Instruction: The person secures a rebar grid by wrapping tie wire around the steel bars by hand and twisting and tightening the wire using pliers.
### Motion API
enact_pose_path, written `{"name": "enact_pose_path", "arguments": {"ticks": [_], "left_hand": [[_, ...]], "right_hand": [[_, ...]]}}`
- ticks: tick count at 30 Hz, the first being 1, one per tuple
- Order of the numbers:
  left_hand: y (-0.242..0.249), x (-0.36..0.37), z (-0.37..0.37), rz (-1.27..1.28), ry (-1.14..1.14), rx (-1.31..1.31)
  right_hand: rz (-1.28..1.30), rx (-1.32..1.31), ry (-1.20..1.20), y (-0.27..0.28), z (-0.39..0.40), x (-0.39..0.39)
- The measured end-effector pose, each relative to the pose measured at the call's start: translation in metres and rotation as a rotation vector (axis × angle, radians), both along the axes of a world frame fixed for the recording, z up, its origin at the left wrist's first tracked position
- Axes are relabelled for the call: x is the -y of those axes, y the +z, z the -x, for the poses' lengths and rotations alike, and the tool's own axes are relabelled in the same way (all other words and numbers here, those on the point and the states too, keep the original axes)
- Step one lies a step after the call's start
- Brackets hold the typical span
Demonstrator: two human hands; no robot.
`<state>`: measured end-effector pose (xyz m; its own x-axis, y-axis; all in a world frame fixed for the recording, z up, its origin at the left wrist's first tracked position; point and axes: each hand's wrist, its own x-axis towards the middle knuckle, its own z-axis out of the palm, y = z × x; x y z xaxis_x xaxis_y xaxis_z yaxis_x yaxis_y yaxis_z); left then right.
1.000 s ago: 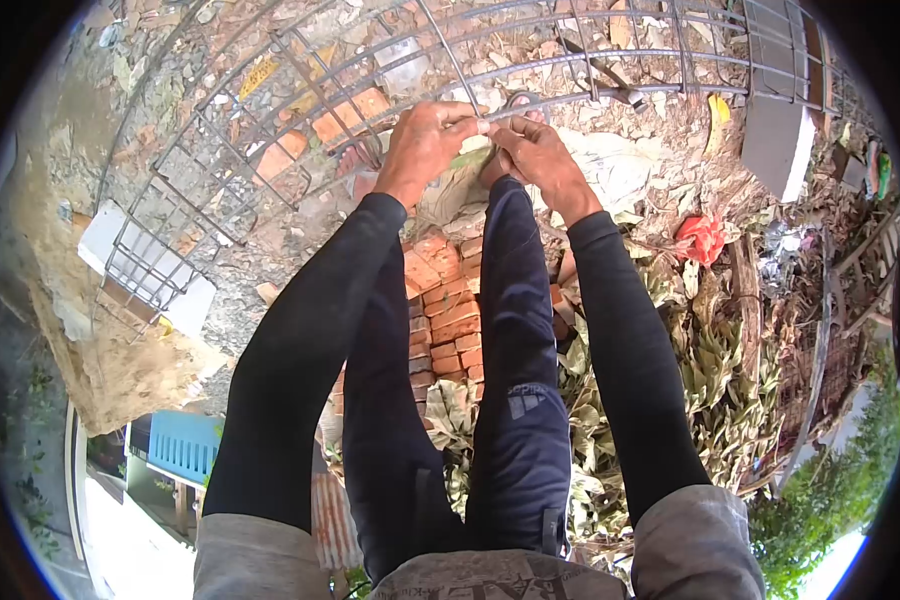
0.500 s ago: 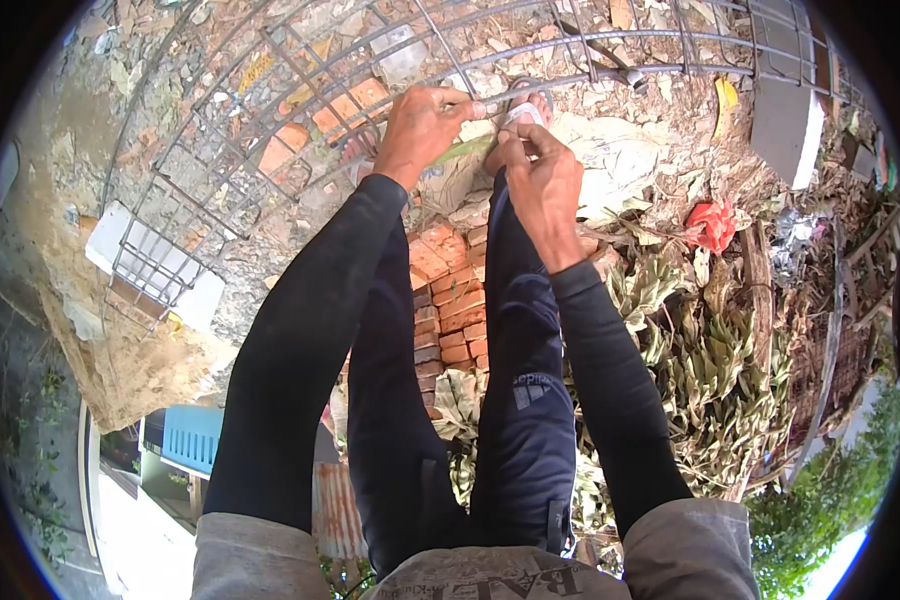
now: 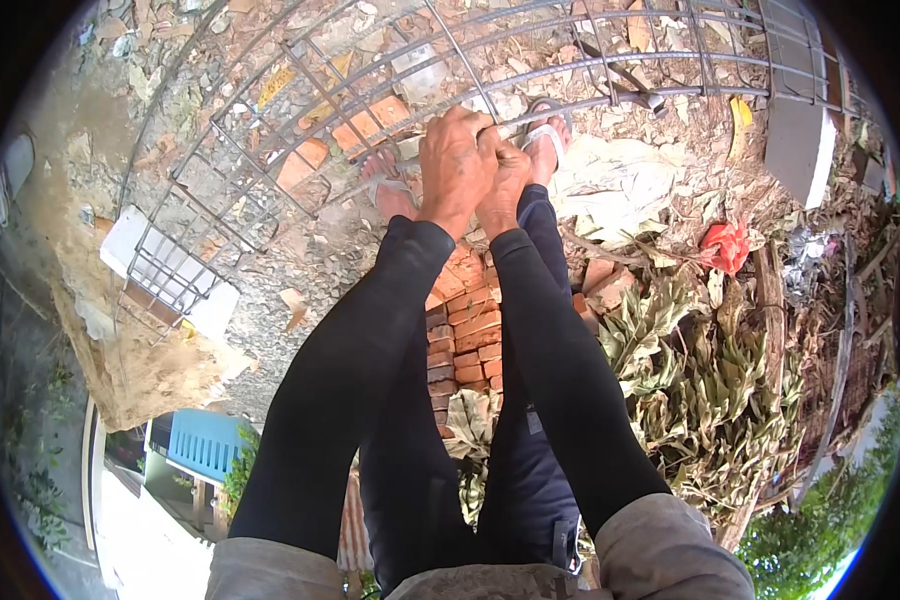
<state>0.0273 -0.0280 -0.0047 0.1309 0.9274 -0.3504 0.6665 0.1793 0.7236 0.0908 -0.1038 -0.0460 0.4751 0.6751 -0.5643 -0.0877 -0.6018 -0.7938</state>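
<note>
Grey ribbed rebar cage [image 3: 300, 120], both hands clasping bar

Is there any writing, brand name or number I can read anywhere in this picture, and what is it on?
None can be read now.
Trousers: a small mark shows on the thigh, too blurred to read.
Grey shirt hem: dark marks at the bottom edge, cut off and unreadable.
</note>
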Motion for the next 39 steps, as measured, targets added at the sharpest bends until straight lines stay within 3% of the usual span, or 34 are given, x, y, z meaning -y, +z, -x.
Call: {"name": "enact_pose_path", "arguments": {"ticks": [2, 3, 8, 10, 13, 14, 16, 19, 21, 27, 30, 32, 34, 35, 39], "left_hand": [[0.002, 0.002, 0.000, -0.002, -0.010, -0.013], [0.003, 0.002, 0.000, 0.016, -0.021, -0.017], [0.006, 0.002, 0.001, -0.001, -0.042, -0.003], [0.005, 0.001, 0.003, -0.013, -0.068, -0.012], [0.005, -0.001, 0.002, 0.026, -0.015, 0.050], [0.007, -0.001, 0.002, 0.059, 0.037, 0.092], [0.017, -0.004, 0.000, 0.129, 0.143, 0.180], [0.016, -0.007, 0.006, 0.084, -0.046, -0.030], [0.012, -0.011, 0.006, 0.212, -0.026, -0.022], [0.018, -0.008, 0.002, 0.362, 0.124, 0.072], [0.019, -0.003, 0.001, 0.257, 0.122, 0.117], [0.009, 0.009, 0.001, 0.097, 0.087, 0.109], [-0.005, 0.021, 0.000, -0.093, 0.066, 0.072], [-0.002, 0.023, -0.001, -0.059, 0.081, 0.063], [-0.009, 0.027, -0.004, -0.130, 0.060, -0.049]], "right_hand": [[0.028, -0.072, -0.068, -0.007, 0.000, 0.000], [0.062, -0.261, -0.213, -0.014, 0.003, 0.000], [0.035, 0.241, 0.548, -0.006, -0.014, -0.012], [0.101, 0.211, 0.662, 0.000, -0.019, -0.021], [0.227, 0.017, 0.643, 0.007, -0.020, -0.033], [0.277, 0.081, 0.750, 0.009, -0.022, -0.038], [0.308, -0.077, 0.647, 0.004, -0.025, -0.035], [0.213, -0.715, -0.014, -0.024, -0.010, -0.016], [0.128, -1.106, -0.479, -0.035, -0.004, -0.010], [0.458, -0.637, -0.306, -0.005, -0.012, 0.002], [0.453, 0.028, 0.041, 0.033, -0.027, 0.028], [0.234, 0.161, 0.084, 0.098, -0.028, -0.013], [0.238, 0.348, 0.448, 0.135, -0.033, -0.062], [0.223, 0.441, 0.639, 0.139, -0.033, -0.087], [0.355, 0.677, 1.281, 0.108, -0.020, -0.149]]}}
